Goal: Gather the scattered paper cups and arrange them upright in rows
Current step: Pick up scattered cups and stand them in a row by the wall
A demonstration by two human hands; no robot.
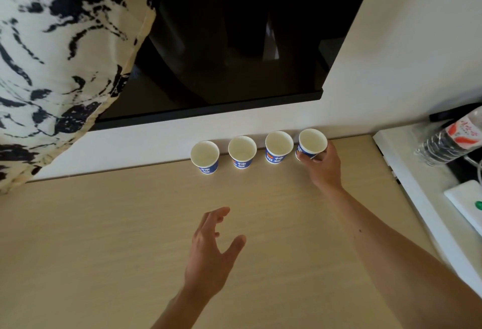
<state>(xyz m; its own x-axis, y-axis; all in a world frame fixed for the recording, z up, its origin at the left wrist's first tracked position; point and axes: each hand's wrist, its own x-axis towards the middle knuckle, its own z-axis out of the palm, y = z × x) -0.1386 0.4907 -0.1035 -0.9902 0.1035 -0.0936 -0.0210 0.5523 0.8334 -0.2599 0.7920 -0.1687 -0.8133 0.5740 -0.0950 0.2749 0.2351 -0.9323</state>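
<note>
the right hand [324,165] has its fingers [303,157] curled round the lower wall of a paper cup [312,142], grasping it near the base. the cup is roughly upright, white mouth showing above the fingertips and blue print on its side; whether its base meets the table [104,250] cannot be told. just left of those fingers a second cup [278,150], a third cup [242,152] and a fourth cup [205,157] stand upright in a row against the wall, close but apart. the left hand [211,253] hovers well short of the row, fingers spread and relaxed, holding nothing.
</note>
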